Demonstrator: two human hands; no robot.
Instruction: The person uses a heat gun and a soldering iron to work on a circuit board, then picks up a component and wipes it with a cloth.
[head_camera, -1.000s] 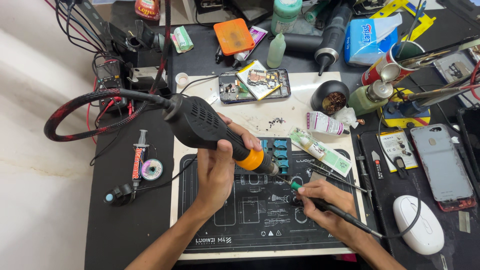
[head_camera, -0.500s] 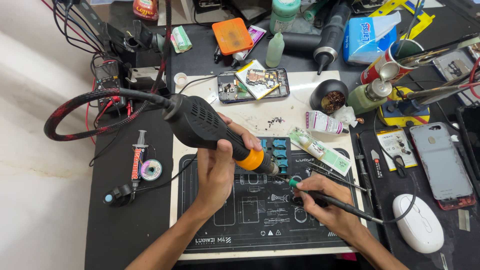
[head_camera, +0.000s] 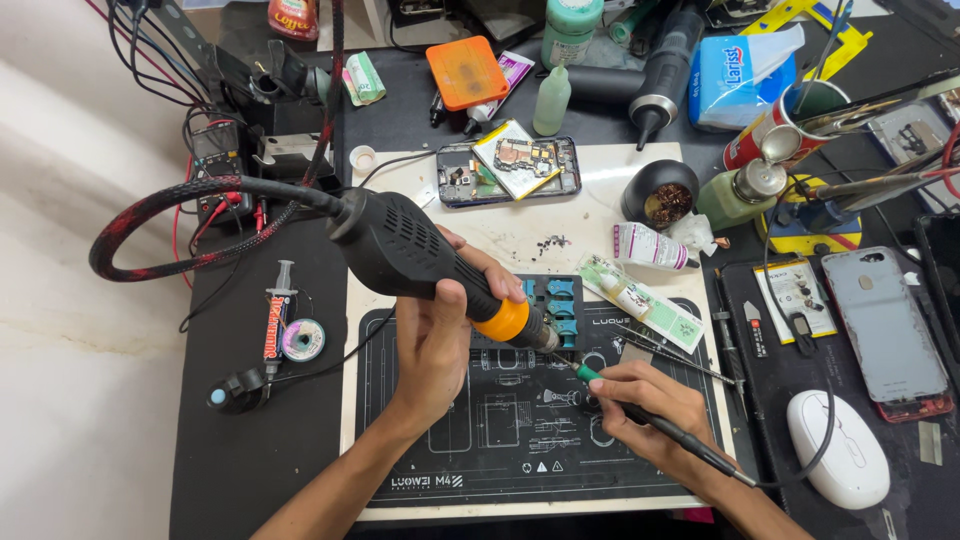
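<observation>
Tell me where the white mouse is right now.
In the head view, the white mouse lies at the lower right, beside the right hand, just below a grey phone.

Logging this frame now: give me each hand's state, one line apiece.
Left hand: closed around the black hot-air gun.
Right hand: closed, pinching a thin soldering iron like a pen.

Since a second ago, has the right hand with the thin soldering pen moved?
Yes, slightly. The right hand holding the soldering pen has slid left over the black work mat, away from the white mouse, which stays put.
</observation>
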